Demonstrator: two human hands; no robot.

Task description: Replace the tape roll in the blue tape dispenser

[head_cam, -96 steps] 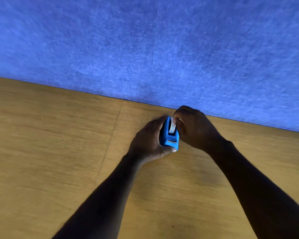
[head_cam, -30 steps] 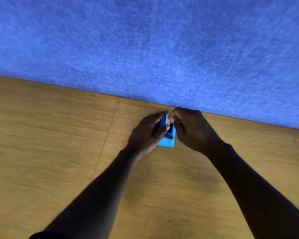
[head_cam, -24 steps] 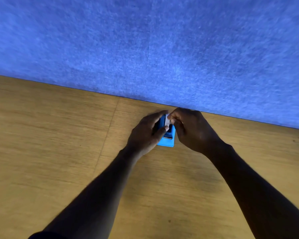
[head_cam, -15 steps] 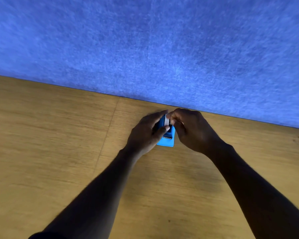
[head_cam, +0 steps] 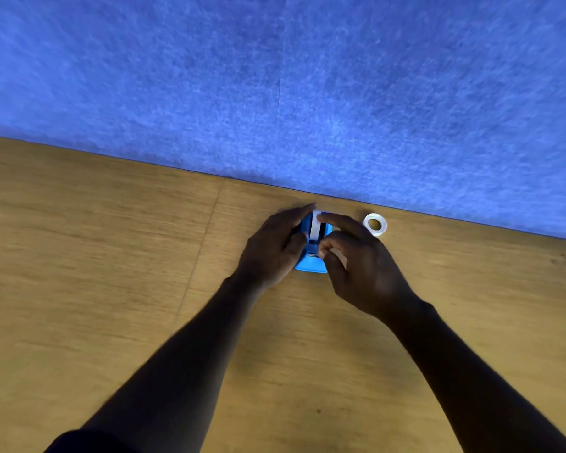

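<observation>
- i see my left hand fingers wrapped around the blue tape dispenser on the bench.
- right hand fingers loosely curled, touching its tape roll.
- a spare roll lies just beside.

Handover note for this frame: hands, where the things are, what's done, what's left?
Left hand: gripping the blue tape dispenser on the wooden table.
Right hand: fingers loosely curled at the white tape roll in the dispenser; firm grip unclear.
Small white ring, a spare roll or core, lies on the table right of the hands, near the blue wall.
Done: a roll sits in the dispenser.
Left: confirm seating, thread tape to the cutter.
</observation>
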